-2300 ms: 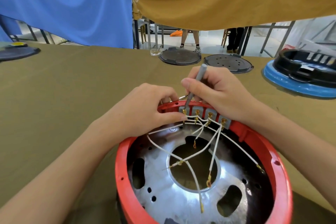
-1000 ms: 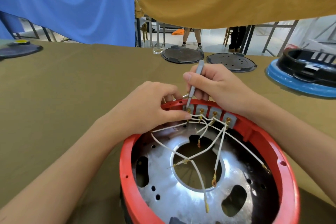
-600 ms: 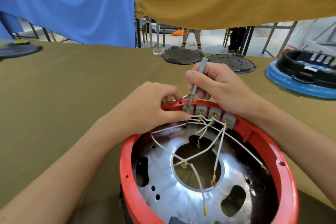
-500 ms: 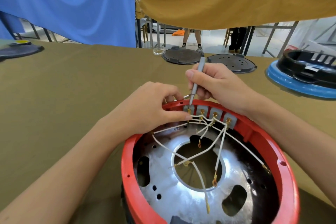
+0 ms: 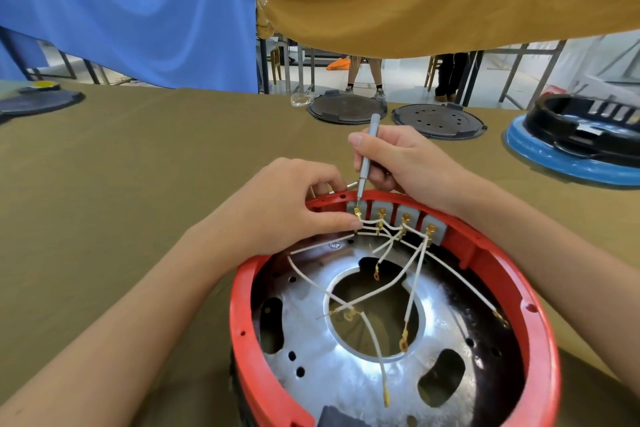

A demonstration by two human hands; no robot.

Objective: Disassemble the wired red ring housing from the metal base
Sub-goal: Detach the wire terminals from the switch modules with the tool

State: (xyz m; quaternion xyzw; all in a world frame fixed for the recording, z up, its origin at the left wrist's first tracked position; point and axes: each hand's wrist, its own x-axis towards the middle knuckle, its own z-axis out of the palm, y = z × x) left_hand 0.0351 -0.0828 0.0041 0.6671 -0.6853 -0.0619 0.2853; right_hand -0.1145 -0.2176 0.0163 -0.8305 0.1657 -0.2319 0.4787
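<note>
Red ring housing [image 5: 540,322] sits on the metal base [image 5: 346,371] on the bench [image 5: 138,184]; right hand [image 5: 408,163] grips a screwdriver [image 5: 367,159] on its leftmost terminal [image 5: 357,212], left hand [image 5: 287,204] pinching that wire. Next, probably, freeing the lead.

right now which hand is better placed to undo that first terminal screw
Right. The right hand already grips the screwdriver with its tip down on the leftmost terminal of the red ring. The left hand is busy pinching the white wire beside it.
</note>
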